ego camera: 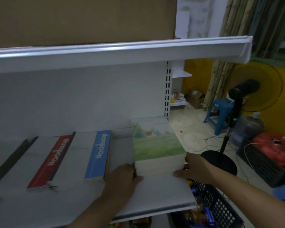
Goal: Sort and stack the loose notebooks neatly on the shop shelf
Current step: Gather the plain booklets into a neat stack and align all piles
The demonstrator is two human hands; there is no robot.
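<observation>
Showing, from the head camera, a green-covered stack (156,145) of notebooks standing at the right end of a white shop shelf (155,195). Clasped at its left side by the left hand (122,176) and at its right by the right hand (192,170), with thumbs over the near edge. Flanked on the left by a blue-covered pile (99,153) and, farther along, a red-covered pile (51,162), both flat on the same shelf. Roofed by an upper shelf (122,51) carrying a cardboard box (81,18). Bordered on the right by tiled floor (192,137) with a standing fan (253,86), blue stool (219,112), water bottle (248,127) and, just below the shelf end, a black basket (220,203).
</observation>
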